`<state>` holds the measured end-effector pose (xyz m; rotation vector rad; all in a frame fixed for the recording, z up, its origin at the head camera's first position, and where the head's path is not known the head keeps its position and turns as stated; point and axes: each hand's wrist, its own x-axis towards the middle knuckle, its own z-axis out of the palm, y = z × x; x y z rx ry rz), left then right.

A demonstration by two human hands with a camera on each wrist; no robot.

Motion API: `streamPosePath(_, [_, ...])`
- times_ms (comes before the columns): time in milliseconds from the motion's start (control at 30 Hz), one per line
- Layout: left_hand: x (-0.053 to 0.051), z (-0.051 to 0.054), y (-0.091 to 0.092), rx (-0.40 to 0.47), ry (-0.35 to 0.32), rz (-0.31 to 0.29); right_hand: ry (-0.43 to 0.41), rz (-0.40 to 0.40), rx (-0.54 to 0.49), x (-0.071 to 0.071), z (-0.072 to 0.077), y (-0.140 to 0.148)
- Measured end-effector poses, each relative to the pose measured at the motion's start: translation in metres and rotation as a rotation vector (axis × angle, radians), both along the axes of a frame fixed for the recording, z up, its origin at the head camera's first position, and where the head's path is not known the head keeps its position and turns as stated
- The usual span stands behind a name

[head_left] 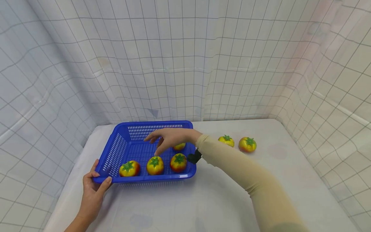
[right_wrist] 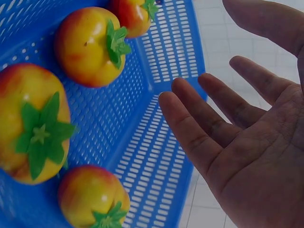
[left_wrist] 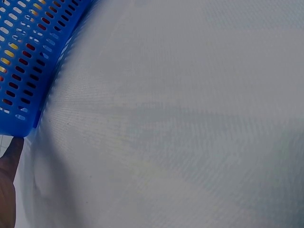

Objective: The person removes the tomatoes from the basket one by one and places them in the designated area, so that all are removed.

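A blue plastic basket (head_left: 150, 178) with slotted walls stands on the white-covered table. My left hand (head_left: 94, 193) grips its near left corner, thumb over the rim; the left wrist view catches only part of that hand (left_wrist: 7, 185). Inside lie several yellow-red persimmons with green leafy tops, among them a left one (head_left: 129, 169), a middle one (head_left: 155, 165) and a right one (head_left: 178, 163). Another persimmon (head_left: 179, 147) is partly hidden behind my right hand (head_left: 171, 137), which hovers over the basket. In the right wrist view its fingers (right_wrist: 190, 133) are spread and hold nothing.
Two more persimmons lie on the table right of the basket: one (head_left: 226, 140) partly behind my right sleeve, the other (head_left: 247, 144) farther right. A dark object (head_left: 194, 157) shows by the right wrist. White gridded curtains (head_left: 174, 64) enclose the table's back and sides.
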<state>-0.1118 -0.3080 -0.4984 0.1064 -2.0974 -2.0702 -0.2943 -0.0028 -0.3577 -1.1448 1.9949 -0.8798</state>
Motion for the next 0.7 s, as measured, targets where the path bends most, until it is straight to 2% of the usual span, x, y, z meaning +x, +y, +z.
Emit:
streamPosePath(233, [0.000,0.001,0.000,-0.002,-0.008,-0.002,0.025,-0.004,0.045,0.000,-0.007,-0.026])
streamPosePath(700, [0.002,0.001,-0.001,0.014,0.020,-0.014,0.029,0.013,0.121,-0.004,-0.025,-0.072])
